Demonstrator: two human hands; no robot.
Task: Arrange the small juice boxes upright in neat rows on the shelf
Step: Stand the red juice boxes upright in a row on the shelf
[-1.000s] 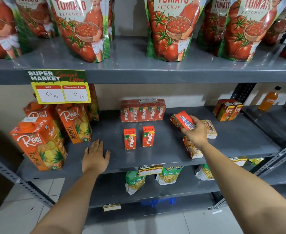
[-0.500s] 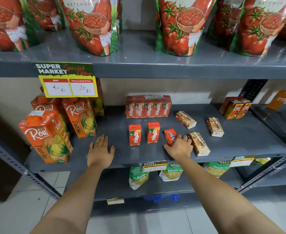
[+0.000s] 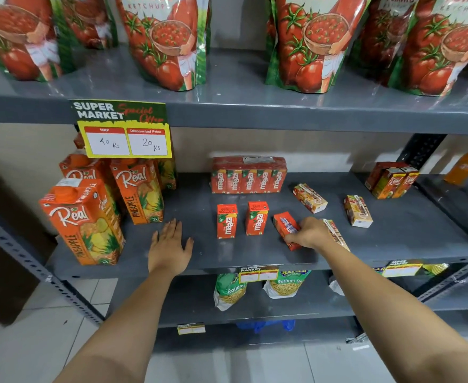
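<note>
Two small red Maaza juice boxes (image 3: 226,221) (image 3: 256,218) stand upright side by side on the grey middle shelf (image 3: 410,239). Just right of them my right hand (image 3: 309,233) grips a third red juice box (image 3: 285,229), tilted, its lower end at the shelf surface. Three more small boxes lie flat: one (image 3: 309,198) behind my hand, one (image 3: 358,210) further right, one (image 3: 337,235) partly hidden under my wrist. My left hand (image 3: 169,246) rests flat on the shelf, fingers spread, empty.
A shrink-wrapped pack of Maaza boxes (image 3: 249,176) stands at the back. Tall Real pineapple cartons (image 3: 86,219) fill the left side, small Real boxes (image 3: 392,179) the far right. Ketchup pouches (image 3: 169,40) line the upper shelf; snack bags (image 3: 285,283) lie below.
My right hand carried the red box from the upper right down and left to a spot beside the two upright boxes. My left hand stayed flat on the shelf.
</note>
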